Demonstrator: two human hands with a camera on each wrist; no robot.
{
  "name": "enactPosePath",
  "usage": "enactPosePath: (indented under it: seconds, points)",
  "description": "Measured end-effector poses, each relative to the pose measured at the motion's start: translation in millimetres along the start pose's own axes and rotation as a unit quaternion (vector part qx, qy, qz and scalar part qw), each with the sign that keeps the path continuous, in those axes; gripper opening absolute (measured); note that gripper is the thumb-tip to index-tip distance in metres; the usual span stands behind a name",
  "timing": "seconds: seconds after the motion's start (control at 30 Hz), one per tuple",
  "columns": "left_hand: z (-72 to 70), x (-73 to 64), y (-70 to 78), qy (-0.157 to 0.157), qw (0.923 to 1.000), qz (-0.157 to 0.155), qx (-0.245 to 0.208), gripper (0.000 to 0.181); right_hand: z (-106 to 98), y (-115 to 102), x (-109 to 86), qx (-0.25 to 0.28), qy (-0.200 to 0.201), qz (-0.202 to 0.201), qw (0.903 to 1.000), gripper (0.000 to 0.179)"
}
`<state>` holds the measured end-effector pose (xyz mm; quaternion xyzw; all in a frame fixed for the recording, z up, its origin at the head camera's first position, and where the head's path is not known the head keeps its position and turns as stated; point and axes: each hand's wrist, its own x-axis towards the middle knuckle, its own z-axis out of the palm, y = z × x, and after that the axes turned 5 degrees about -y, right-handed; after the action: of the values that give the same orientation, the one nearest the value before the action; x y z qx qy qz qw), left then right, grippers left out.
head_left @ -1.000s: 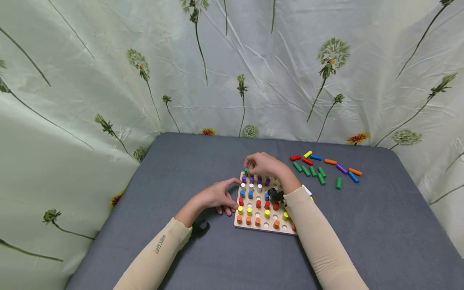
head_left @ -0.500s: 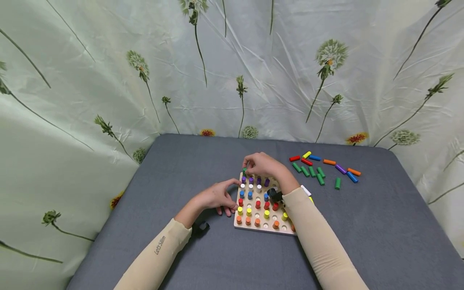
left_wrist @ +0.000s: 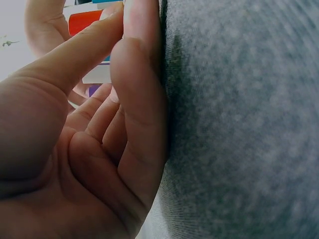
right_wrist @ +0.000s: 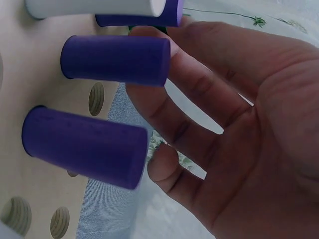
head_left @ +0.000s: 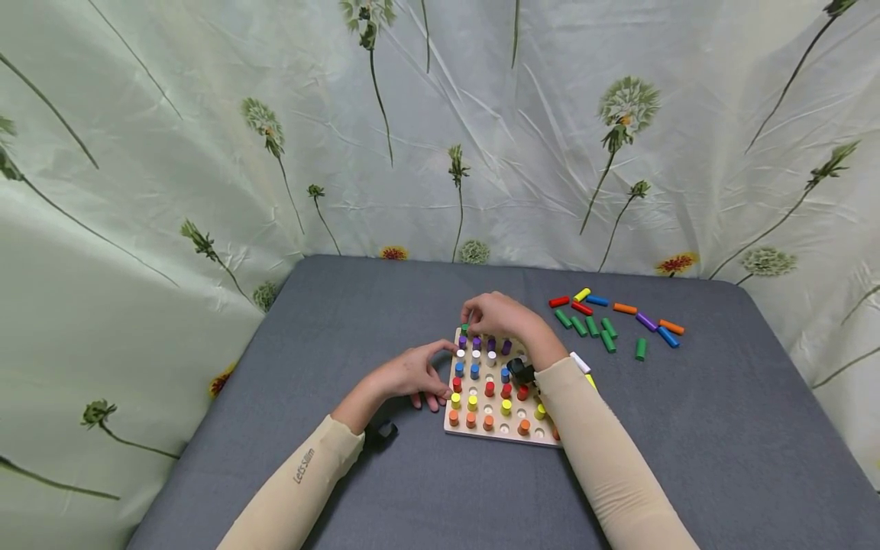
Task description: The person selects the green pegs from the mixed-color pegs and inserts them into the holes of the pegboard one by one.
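Note:
A wooden pegboard [head_left: 505, 429] bears rows of upright pegs in orange, yellow, red, blue, white and purple. My left hand [head_left: 409, 372] holds the board's left edge, thumb and forefinger spread along it. In the left wrist view its lower fingers curl along the cloth, near a red-orange peg [left_wrist: 83, 22]. At the far left corner my right hand [head_left: 504, 315] pinches a green peg [head_left: 464, 329] standing at the row beyond the purple pegs. The right wrist view shows purple pegs [right_wrist: 117, 59] in front of the right fingers, which mostly hide the green peg.
Loose green pegs [head_left: 608, 341] lie right of the board. Red, yellow, blue, orange and purple pegs, such as an orange one [head_left: 625, 308], lie around them. A white peg [head_left: 580, 361] shows beside the right sleeve [head_left: 605, 443]. A flowered curtain [head_left: 412, 153] hangs behind the grey table [head_left: 385, 305].
The right hand has shifted slightly left, then down, and the green peg sits lower at the board's far left corner. The left hand has stayed at the edge.

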<state>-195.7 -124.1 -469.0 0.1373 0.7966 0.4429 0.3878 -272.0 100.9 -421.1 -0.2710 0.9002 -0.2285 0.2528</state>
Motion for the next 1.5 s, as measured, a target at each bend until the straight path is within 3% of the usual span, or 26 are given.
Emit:
enactPosePath:
  seconds: [0.33,0.57,0.9,1.2,1.33,1.5]
  points:
    - [-1.1,0.9,-1.3,0.003,1.0000,0.000,-0.004,0.071,-1.9,-0.1,-0.3,0.007,0.003,-0.001,1.0000,0.019]
    - [-1.7,2.7,-2.6,0.010,0.9999,-0.011,0.005,0.072,-10.2,1.6,-13.7,0.000,0.042,0.001,0.9991,0.022]
    - [-0.9,1.1,-3.1,0.014,0.9997,-0.014,0.012,0.073,-29.2,26.7,-54.8,0.035,0.141,0.051,0.9881,0.029]
    - [-0.4,2.4,-3.4,0.016,0.9996,-0.016,0.016,0.074,-37.6,65.1,-82.5,0.056,0.197,0.091,0.9746,0.029]
    - [-0.5,3.1,-2.8,0.016,0.9995,-0.017,0.018,0.073,-39.5,78.4,-87.5,0.042,0.200,0.122,0.9712,0.030]
    - [-0.1,2.9,-1.2,0.014,0.9996,-0.019,0.016,0.074,-37.2,90.7,-88.5,0.012,0.163,0.191,0.9679,0.034]
